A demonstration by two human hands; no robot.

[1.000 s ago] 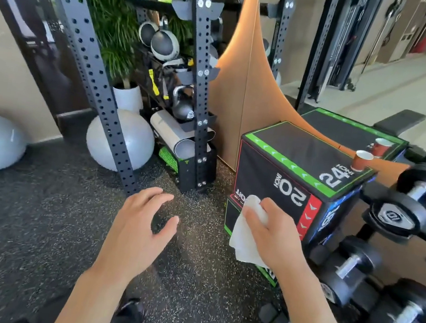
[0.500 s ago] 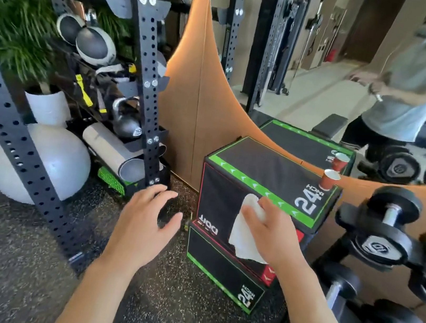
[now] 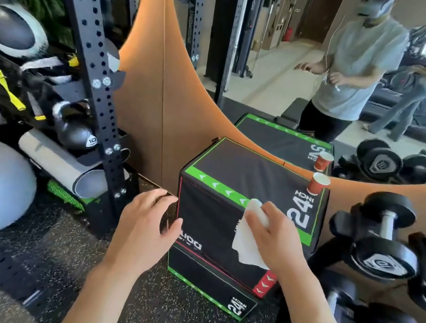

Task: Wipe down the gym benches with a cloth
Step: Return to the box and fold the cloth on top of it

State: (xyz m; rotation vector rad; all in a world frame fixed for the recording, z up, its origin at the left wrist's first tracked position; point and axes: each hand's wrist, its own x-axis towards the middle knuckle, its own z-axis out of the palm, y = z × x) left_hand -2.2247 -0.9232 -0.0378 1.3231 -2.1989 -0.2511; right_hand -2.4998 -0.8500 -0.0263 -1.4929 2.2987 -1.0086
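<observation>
Right hand (image 3: pixel 276 240) with fingers (image 3: pixel 254 218) curled round a white crumpled cloth (image 3: pixel 245 242), held at the front top edge of the big black soft box with green trim (image 3: pixel 245 177). Left hand (image 3: pixel 142 229) just left of the box, fingers loose, holding nothing. Small red paper cup (image 3: pixel 317 184) standing on the box's far right corner.

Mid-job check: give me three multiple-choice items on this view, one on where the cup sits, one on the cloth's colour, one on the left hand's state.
1. Where does the cup stand?
A. floor
B. far right corner of the box top
C. dumbbell rack

2. What colour is the cloth?
A. white
B. blue
C. yellow

3. What is the left hand doing?
A. gripping the cloth
B. holding the cup
C. open, holding nothing

Key: 1 B, the cup sits by the "24 INCH" print; 2 A, it shows white against the black box; 3 C, the fingers are spread, while the right hand holds the cloth.
</observation>
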